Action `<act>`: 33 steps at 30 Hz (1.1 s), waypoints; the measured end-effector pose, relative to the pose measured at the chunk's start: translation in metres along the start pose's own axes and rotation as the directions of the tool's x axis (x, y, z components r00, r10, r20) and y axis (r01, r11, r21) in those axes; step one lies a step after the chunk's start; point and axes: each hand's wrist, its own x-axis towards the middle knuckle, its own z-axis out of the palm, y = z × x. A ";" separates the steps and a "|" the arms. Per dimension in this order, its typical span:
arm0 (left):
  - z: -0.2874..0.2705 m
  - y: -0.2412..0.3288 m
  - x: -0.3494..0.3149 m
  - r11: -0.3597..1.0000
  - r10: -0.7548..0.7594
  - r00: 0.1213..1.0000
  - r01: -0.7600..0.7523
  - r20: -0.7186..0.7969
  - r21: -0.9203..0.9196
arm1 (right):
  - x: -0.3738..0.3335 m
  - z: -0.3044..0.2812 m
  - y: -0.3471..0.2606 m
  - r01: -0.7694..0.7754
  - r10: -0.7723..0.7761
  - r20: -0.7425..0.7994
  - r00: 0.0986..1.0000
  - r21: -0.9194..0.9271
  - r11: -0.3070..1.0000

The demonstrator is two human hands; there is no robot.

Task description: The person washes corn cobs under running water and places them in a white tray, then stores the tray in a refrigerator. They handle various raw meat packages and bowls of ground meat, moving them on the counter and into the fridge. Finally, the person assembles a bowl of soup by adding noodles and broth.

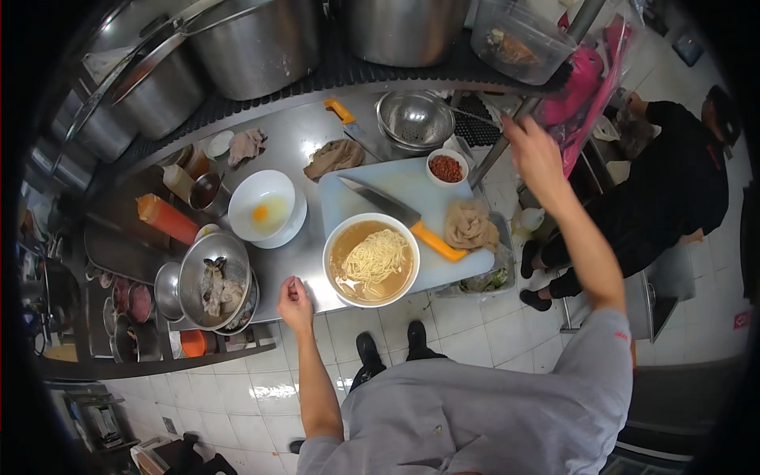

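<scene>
A white bowl [329,267] of brown broth with a pale heap of noodles [375,257] sits at the near edge of the pale cutting board [340,190]. To its left, my left hand [295,305] hovers at the counter's front edge, fingers curled in, with nothing visible in them. My right hand [535,157] is stretched out far right, beside a metal post. Its fingertips close on the end of a thin metal handle [478,117] that runs toward the metal colander [413,119]; the handle's other end is unclear.
On the board lie an orange-handled knife [388,204], a crumpled cloth [470,225] and a small bowl of red bits [446,168]. Left stand a white bowl with egg [263,207] and a metal bowl of scraps [214,277]. Pots [253,47] line the overhead shelf. A person [665,174] works at right.
</scene>
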 end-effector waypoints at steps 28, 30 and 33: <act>0.074 0.262 -0.243 0.869 0.424 0.221 0.174 0.878 -0.464 | -0.357 -0.049 -0.043 -0.085 0.689 0.565 0.454 0.797 -0.598; 0.103 0.289 -0.298 0.852 0.480 0.120 0.173 0.869 -0.494 | -0.395 -0.058 -0.025 -0.035 0.762 0.531 0.369 0.828 -0.560; 0.157 0.302 -0.404 0.806 0.573 -0.005 0.186 0.819 -0.562 | -0.456 -0.067 -0.009 -0.025 0.884 0.437 0.164 0.898 -0.439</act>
